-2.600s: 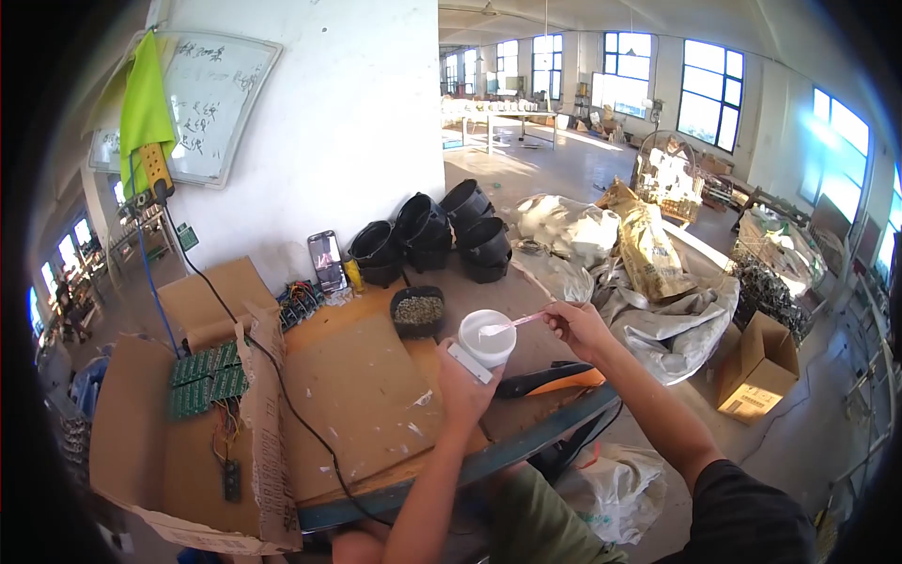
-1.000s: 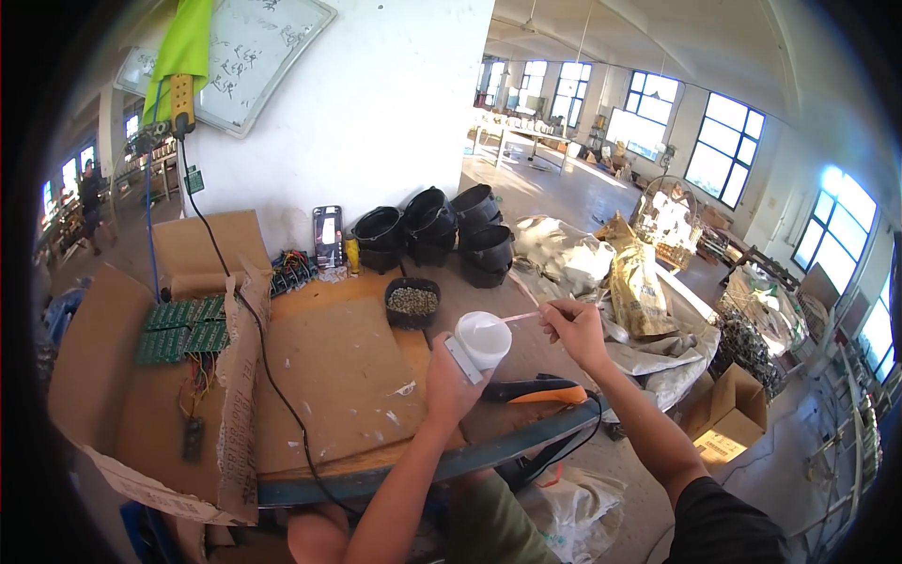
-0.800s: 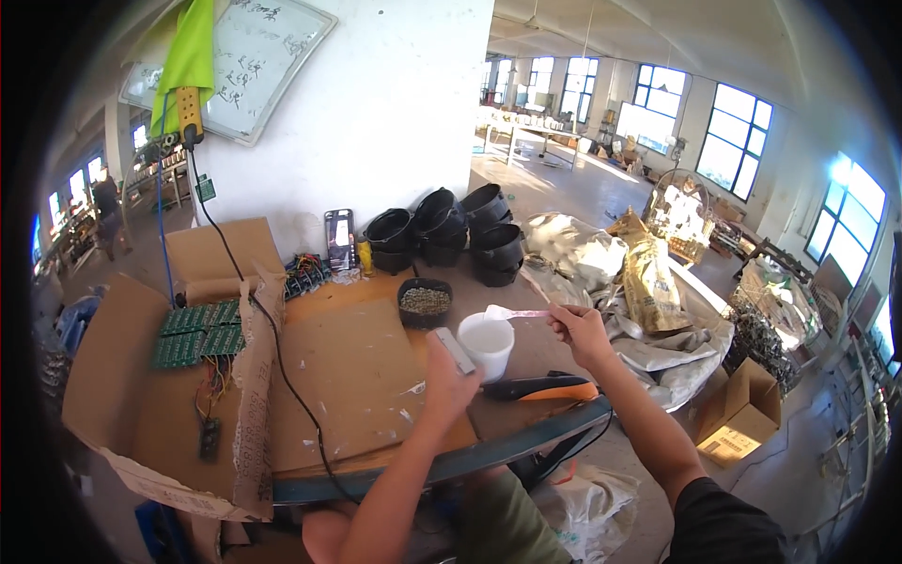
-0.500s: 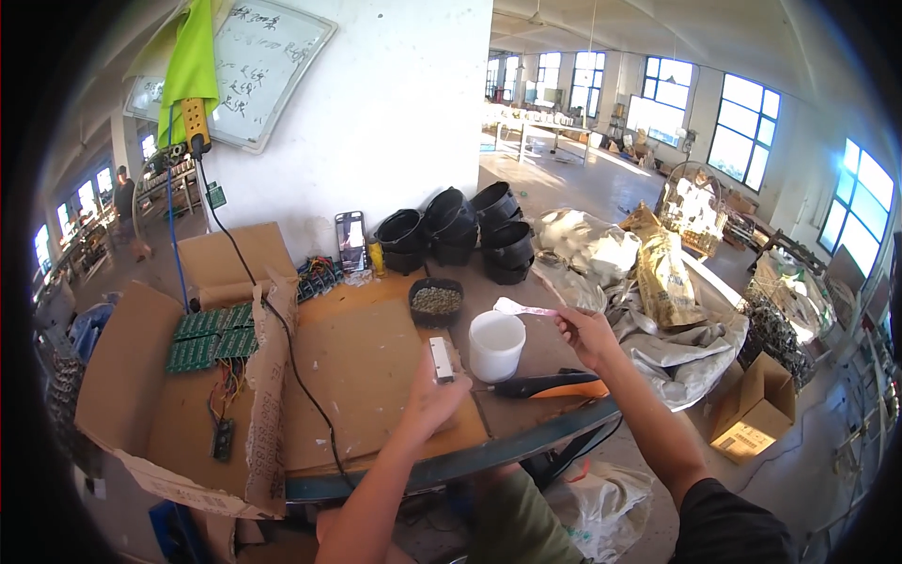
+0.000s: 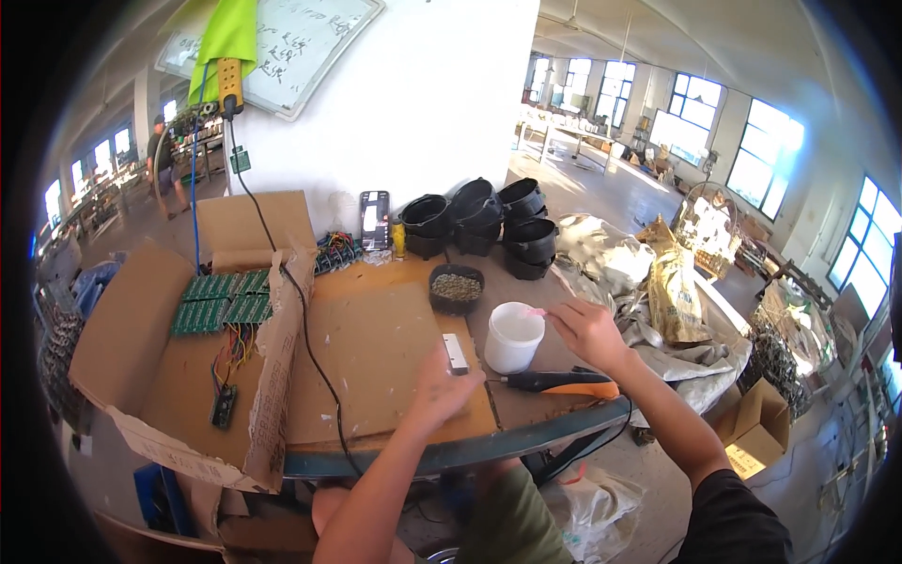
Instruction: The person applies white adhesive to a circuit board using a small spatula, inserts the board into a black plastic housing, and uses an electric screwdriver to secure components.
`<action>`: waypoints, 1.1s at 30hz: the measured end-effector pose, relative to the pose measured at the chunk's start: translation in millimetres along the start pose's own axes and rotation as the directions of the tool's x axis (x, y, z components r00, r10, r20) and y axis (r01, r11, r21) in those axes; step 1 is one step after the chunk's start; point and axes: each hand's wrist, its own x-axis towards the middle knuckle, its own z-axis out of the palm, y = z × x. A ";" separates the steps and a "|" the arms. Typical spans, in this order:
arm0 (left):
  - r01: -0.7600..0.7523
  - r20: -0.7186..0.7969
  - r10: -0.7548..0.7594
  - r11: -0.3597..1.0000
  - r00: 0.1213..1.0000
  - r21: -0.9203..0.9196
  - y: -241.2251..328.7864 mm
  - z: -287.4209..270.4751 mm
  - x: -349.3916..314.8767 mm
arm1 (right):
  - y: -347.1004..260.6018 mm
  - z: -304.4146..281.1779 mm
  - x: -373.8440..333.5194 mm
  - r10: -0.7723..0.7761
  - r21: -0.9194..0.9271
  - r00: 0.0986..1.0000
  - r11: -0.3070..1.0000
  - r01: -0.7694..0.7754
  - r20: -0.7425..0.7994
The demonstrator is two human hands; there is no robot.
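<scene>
White plastic cup (image 5: 513,336) stands on the cardboard-covered surface (image 5: 376,367), just in front of a small black bowl (image 5: 457,287) of pellets. The left hand (image 5: 437,390) pinches a small grey block (image 5: 455,352) beside the cup. The right hand (image 5: 584,329) has its grip closed on a thin pink-tipped stick (image 5: 536,311) at the cup's rim. An orange-handled tool (image 5: 559,383) lies near.

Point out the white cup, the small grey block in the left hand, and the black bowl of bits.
White cup (image 5: 513,340), head view: on its front wall.
Grey block (image 5: 455,354), head view: on its top face, above the left hand's fingers.
Black bowl (image 5: 456,299), head view: on its front rim.
</scene>
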 end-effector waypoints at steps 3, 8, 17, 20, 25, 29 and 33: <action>0.012 0.016 -0.013 0.999 1.000 0.046 -3.3 0.1 -0.6 | -4.3 -10.5 5.8 -0.157 -0.071 0.981 0.984 0.165 0.111; 0.018 0.008 -0.019 1.000 1.000 0.017 -8.5 3.6 0.5 | -6.9 -26.9 5.5 -0.239 -0.118 0.962 0.960 0.255 0.133; -0.027 -0.014 0.025 0.979 1.000 -0.203 4.4 -1.6 -6.1 | -26.3 -33.6 -6.3 0.155 0.099 0.980 0.985 -0.144 -0.124; -0.043 -0.030 0.037 0.973 0.999 -0.226 4.7 -1.8 -8.2 | -18.2 -18.1 -22.0 0.389 0.273 0.899 0.904 -0.330 -0.200; -0.026 0.047 0.038 0.974 0.998 -0.225 7.7 -6.0 -12.3 | -4.7 5.7 -37.1 0.838 0.800 0.541 0.277 -0.532 0.069; -0.158 0.026 0.167 0.964 0.986 -0.212 19.5 -3.8 -20.2 | 7.1 14.6 -52.4 0.830 0.895 0.454 -0.113 -0.431 0.323; -0.249 0.012 0.255 0.950 0.967 -0.188 24.6 -11.0 -29.6 | -23.4 12.6 -45.8 0.741 0.857 0.445 -0.360 -0.369 0.503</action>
